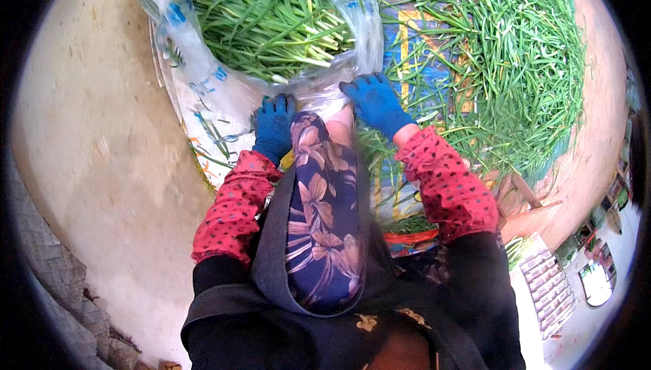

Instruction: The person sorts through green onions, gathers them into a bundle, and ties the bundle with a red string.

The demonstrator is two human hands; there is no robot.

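A large clear plastic bag with blue print lies open in front of me, filled with long green leafy stalks that look like chives, their pale ends toward me. My left hand, in a blue glove with dark fingertips, has its fingers curled at the bag's near edge. My right hand, gloved alike, grips the same edge farther right. Between them the plastic is bunched and stretched, close to my raised knee in flowered cloth. The fingertips are partly hidden by the film.
To the right, a wide heap of loose green stalks spreads over a blue and yellow printed sheet. A small wooden stool or frame stands near the heap's close end. Bare pale floor stretches along the left.
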